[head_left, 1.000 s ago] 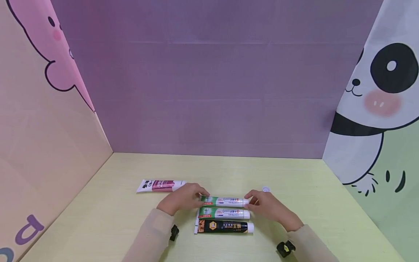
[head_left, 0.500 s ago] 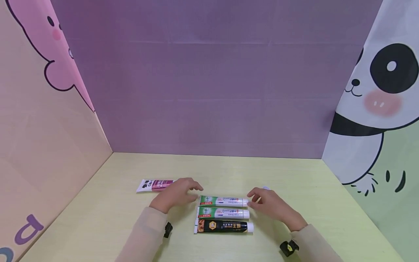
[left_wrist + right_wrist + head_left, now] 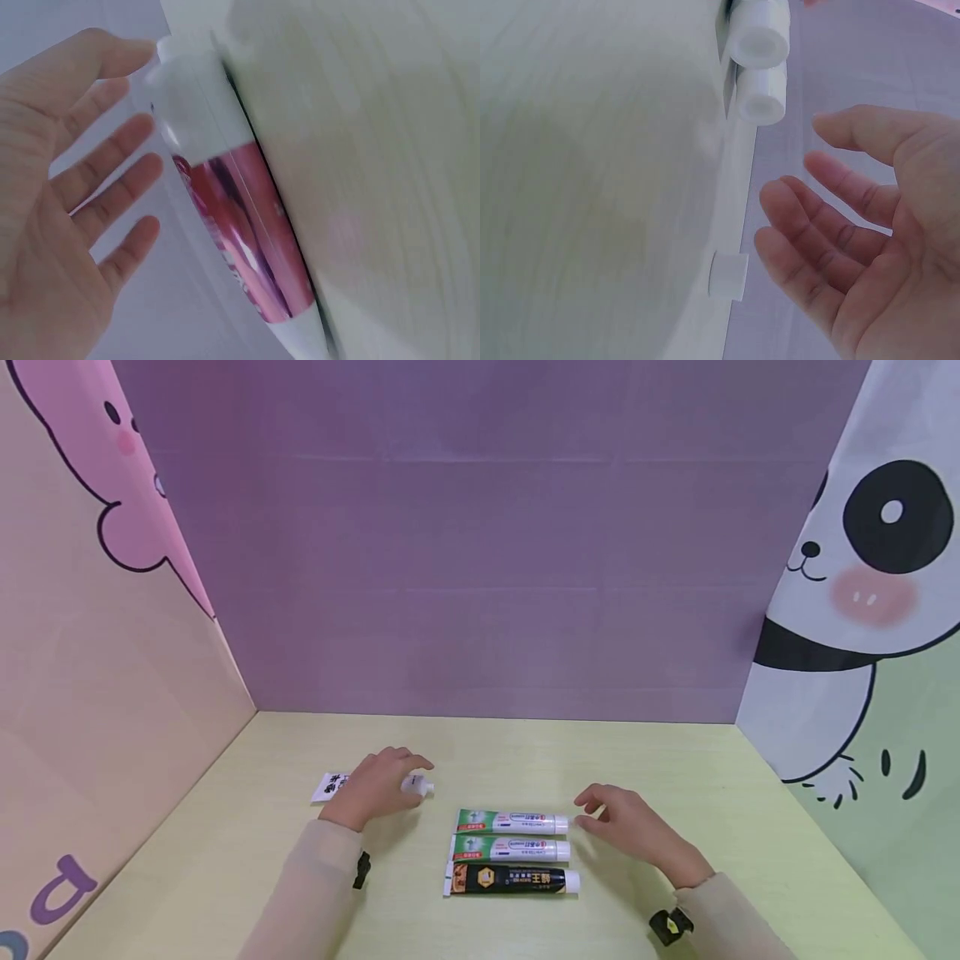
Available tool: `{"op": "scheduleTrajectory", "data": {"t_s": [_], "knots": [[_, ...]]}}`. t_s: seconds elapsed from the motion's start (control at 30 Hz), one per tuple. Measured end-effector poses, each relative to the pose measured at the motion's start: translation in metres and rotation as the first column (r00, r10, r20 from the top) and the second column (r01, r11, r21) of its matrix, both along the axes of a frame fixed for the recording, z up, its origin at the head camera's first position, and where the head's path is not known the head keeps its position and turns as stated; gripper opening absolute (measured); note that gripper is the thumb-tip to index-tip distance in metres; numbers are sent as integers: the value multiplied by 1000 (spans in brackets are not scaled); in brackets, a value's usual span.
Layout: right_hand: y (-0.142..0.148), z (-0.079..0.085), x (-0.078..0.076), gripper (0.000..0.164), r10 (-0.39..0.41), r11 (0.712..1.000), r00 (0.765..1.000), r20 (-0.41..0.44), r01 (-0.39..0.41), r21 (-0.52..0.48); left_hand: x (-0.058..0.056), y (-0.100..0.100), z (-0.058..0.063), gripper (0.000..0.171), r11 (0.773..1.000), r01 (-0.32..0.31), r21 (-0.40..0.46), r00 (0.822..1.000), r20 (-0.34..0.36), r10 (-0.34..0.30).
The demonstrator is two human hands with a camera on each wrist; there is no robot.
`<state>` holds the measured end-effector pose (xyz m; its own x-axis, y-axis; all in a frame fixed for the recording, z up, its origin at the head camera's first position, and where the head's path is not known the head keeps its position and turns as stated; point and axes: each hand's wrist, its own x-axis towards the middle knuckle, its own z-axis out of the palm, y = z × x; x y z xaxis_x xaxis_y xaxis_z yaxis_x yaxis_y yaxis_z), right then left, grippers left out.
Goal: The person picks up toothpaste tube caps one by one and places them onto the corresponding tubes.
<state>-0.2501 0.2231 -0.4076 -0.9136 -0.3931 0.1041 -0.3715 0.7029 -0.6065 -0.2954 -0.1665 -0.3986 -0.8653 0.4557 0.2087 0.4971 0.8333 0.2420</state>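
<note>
My left hand (image 3: 375, 789) is over a white and pink toothpaste tube (image 3: 244, 232) that lies at the left. Its fingers are spread and its thumb is close to the narrow white tip of the tube; in the head view the hand hides the tube's middle. Two green and white toothpaste tubes (image 3: 513, 822) and a black toothpaste tube (image 3: 510, 878) lie side by side in a row, caps to the right. Beside the caps hovers my right hand (image 3: 633, 827), fingers loosely bent and nothing held.
A small white cap (image 3: 729, 275) stands on the pale wooden table (image 3: 645, 752), hidden behind the right hand in the head view. A purple backdrop (image 3: 480, 568) closes off the far edge, with printed panels at both sides.
The left hand has let go of the farthest green and white tube and moved left over the pink one. The right hand has drawn back slightly to the right, off that tube's cap.
</note>
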Motion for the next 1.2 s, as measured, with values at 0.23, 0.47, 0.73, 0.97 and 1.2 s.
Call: {"op": "scheduleTrajectory", "data": {"t_s": [0.23,0.47,0.73,0.97,1.2], "knots": [[5,3,-2,21,-3,1000,998,-59,4,26,-3,-11,-5,43,996,-53,-71,996,70,58],[10,5,-4,20,-17,999,997,-77,19,29,-3,-19,-7,39,993,-73,-96,991,102,83],[15,3,-9,20,-29,999,997,-76,32,36,-1,-21,-9,36,994,-89,-65,985,144,98],[17,1,-11,22,-58,996,995,-78,63,61,-4,-23,-11,37,995,-76,-67,980,177,86],[20,-1,-14,29,-77,994,995,-70,82,77,-5,-25,-9,35,998,-66,-24,973,218,69]]}}
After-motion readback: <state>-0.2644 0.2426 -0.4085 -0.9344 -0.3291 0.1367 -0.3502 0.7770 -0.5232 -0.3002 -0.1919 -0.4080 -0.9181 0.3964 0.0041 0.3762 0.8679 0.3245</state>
